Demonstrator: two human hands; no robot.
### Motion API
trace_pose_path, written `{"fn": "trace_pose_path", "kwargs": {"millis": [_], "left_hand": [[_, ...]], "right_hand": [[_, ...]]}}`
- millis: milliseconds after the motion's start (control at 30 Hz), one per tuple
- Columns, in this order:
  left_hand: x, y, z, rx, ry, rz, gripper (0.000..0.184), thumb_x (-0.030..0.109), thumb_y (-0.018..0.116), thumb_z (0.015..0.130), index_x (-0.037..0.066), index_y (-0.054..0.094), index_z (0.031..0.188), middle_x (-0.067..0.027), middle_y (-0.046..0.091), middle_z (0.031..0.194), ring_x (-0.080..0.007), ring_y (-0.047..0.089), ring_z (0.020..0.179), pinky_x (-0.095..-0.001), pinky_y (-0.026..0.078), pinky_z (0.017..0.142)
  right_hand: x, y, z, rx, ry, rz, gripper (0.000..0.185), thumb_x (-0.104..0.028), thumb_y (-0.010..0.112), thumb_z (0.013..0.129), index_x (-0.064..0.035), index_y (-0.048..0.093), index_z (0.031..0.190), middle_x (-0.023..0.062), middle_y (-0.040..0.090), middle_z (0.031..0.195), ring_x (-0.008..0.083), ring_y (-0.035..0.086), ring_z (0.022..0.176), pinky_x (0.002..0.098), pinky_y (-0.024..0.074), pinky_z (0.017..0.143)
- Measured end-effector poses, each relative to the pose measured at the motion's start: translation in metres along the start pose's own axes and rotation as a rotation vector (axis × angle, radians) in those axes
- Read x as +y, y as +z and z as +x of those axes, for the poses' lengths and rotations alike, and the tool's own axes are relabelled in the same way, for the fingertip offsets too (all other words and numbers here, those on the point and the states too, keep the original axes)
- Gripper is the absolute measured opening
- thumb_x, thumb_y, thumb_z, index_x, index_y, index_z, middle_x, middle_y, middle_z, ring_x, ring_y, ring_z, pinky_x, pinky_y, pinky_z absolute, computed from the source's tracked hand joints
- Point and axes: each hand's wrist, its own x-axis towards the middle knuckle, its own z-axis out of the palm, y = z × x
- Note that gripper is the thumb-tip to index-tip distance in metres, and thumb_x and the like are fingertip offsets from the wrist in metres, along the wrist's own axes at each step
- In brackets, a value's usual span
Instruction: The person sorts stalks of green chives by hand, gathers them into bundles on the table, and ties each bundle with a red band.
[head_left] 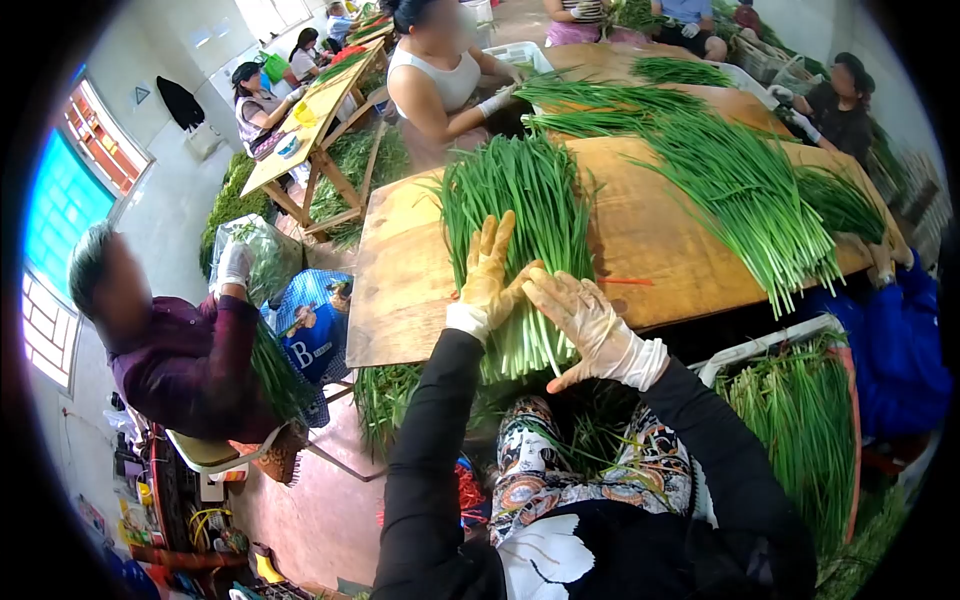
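A thick bundle of long green stalks point(525, 205) lies on the wooden table point(395, 265), its pale ends toward me at the near edge. My left hand point(487, 272), in a stained glove, rests on the left side of the bundle with its fingers spread. On the right side of the pale ends is my right hand point(590, 330), gloved too, fingers apart and thumb pointing down-left. The fingertips of both hands come close together over the bundle. Neither hand is closed round the stalks. A red tie point(627, 281) lies just right of the bundle.
More green stalks point(735, 195) cover the table's right part. A container of greens point(790, 430) stands at my right. One person point(180, 340) sits at the left with stalks; another point(440, 90) works across the table. Behind is a second wooden table point(325, 110).
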Motion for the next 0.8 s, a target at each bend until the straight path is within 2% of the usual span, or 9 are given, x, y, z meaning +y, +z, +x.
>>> {"fn": "trace_pose_path", "kwargs": {"millis": [233, 300, 367, 433, 533, 567, 633, 733, 800], "left_hand": [[0.009, 0.001, -0.007, -0.085, 0.057, 0.155, 0.073, 0.042, 0.054, 0.077, 0.017, 0.016, 0.135, -0.0154, 0.015, 0.139, -0.0402, 0.011, 0.126, -0.0442, 0.012, 0.102], [0.011, 0.008, -0.008, -0.035, 0.024, 0.254, 0.075, 0.042, 0.055, 0.076, 0.019, 0.015, 0.135, -0.0136, 0.012, 0.140, -0.0381, 0.011, 0.127, -0.0454, 0.012, 0.102], [0.014, -0.004, -0.007, 0.113, 0.011, 0.170, 0.076, 0.044, 0.055, 0.076, 0.020, 0.014, 0.135, -0.0117, 0.012, 0.140, -0.0354, 0.011, 0.127, -0.0458, 0.012, 0.103], [0.019, -0.020, -0.014, 0.346, -0.137, -0.281, 0.070, 0.048, 0.052, 0.076, 0.010, 0.028, 0.129, -0.0191, 0.022, 0.135, -0.0327, 0.019, 0.125, -0.0449, 0.019, 0.101], [0.014, -0.023, -0.038, 0.347, -0.327, -0.258, 0.055, 0.046, 0.057, 0.076, 0.000, 0.046, 0.103, -0.0188, 0.047, 0.102, -0.0251, 0.044, 0.096, -0.0381, 0.036, 0.085], [0.013, -0.021, -0.042, 0.325, -0.320, -0.260, 0.048, 0.043, 0.059, 0.076, -0.001, 0.050, 0.093, -0.0142, 0.055, 0.085, -0.0197, 0.052, 0.078, -0.0328, 0.044, 0.072], [0.028, -0.022, -0.049, 0.183, -0.325, -0.126, 0.043, 0.042, 0.061, 0.075, 0.008, 0.043, 0.056, -0.0019, 0.045, 0.054, -0.0127, 0.040, 0.045, -0.0282, 0.040, 0.043], [0.054, -0.019, -0.054, 0.125, -0.089, 0.041, 0.046, 0.040, 0.064, 0.073, 0.007, 0.040, 0.050, -0.0044, 0.040, 0.049, -0.0150, 0.036, 0.042, -0.0305, 0.034, 0.040], [0.064, -0.015, -0.054, 0.079, -0.092, 0.110, 0.040, 0.033, 0.065, 0.073, 0.003, 0.048, 0.053, -0.0086, 0.044, 0.050, -0.0199, 0.041, 0.043, -0.0329, 0.034, 0.041]], "right_hand": [[0.006, 0.020, 0.003, 0.159, -0.026, 0.198, 0.100, -0.052, 0.066, 0.060, -0.0066, 0.015, 0.134, 0.0165, 0.018, 0.137, 0.0308, 0.019, 0.126, 0.0380, 0.0202, 0.100], [-0.002, 0.006, -0.001, -0.011, -0.009, 0.161, 0.102, -0.052, 0.066, 0.059, -0.0090, 0.014, 0.135, 0.0140, 0.015, 0.138, 0.0276, 0.020, 0.126, 0.0367, 0.0183, 0.101], [0.020, -0.008, -0.004, 0.169, -0.081, 0.596, 0.080, -0.047, 0.061, 0.071, -0.0129, 0.025, 0.133, 0.0124, 0.021, 0.137, 0.0235, 0.021, 0.126, 0.0361, 0.0245, 0.099], [0.049, -0.008, -0.012, 0.432, 0.375, 1.133, 0.058, -0.041, 0.059, 0.076, -0.0109, 0.042, 0.122, 0.0113, 0.043, 0.123, 0.0216, 0.040, 0.113, 0.0327, 0.0345, 0.092], [0.073, 0.003, -0.028, 0.550, 0.559, 0.764, 0.038, -0.038, 0.057, 0.078, -0.0084, 0.058, 0.101, 0.0082, 0.057, 0.095, 0.0193, 0.053, 0.088, 0.0299, 0.0416, 0.078], [0.060, -0.005, -0.031, 0.396, 0.504, 0.706, 0.034, -0.039, 0.056, 0.078, -0.0072, 0.059, 0.089, 0.0074, 0.057, 0.085, 0.0192, 0.054, 0.081, 0.0309, 0.0420, 0.073], [0.043, -0.006, -0.034, 0.101, 0.337, 0.427, 0.037, -0.038, 0.055, 0.081, -0.0058, 0.058, 0.064, 0.0061, 0.056, 0.067, 0.0165, 0.054, 0.067, 0.0324, 0.0409, 0.059], [0.019, 0.004, -0.033, -0.144, 0.375, 0.212, 0.036, -0.038, 0.057, 0.079, -0.0054, 0.057, 0.065, 0.0058, 0.056, 0.064, 0.0155, 0.055, 0.060, 0.0322, 0.0418, 0.058], [0.016, 0.013, -0.033, -0.203, 0.618, 0.808, 0.042, -0.045, 0.055, 0.078, -0.0047, 0.056, 0.065, 0.0063, 0.056, 0.060, 0.0170, 0.055, 0.054, 0.0316, 0.0428, 0.055]]}}
